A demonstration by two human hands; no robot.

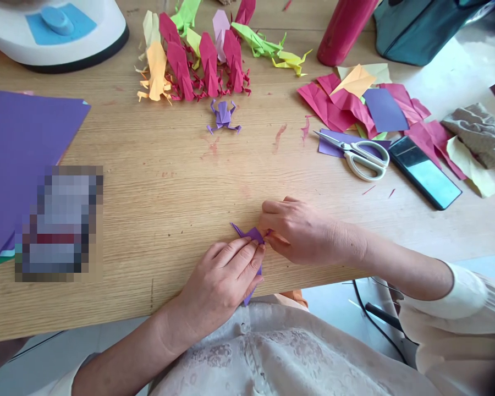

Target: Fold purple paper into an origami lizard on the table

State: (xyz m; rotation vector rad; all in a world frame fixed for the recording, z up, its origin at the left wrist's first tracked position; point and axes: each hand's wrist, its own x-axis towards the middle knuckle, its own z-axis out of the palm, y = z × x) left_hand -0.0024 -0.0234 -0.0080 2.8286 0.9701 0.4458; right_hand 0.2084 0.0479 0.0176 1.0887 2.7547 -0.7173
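Observation:
A purple folded-paper figure [254, 235] with thin pointed limbs lies at the table's near edge, partly covered by my hands. My left hand [231, 269] holds it against the wood, fingers together on top and thumb along its lower part. One narrow tip sticks out at the upper left, and a pointed end shows below the thumb. From the right, my right hand [292, 228] pinches another thin purple tip between thumb and fingers. Farther up stands a finished purple paper frog [223, 115] with spread legs.
Several coloured paper frogs [209, 63] sit at the back. Scissors [365, 157], a phone [427, 171] and paper scraps [350, 107] lie to the right, near a red bottle [344, 30]. Leftward are purple sheets [20, 159], a blurred-out device [61, 220] and a white-and-blue appliance [58, 27].

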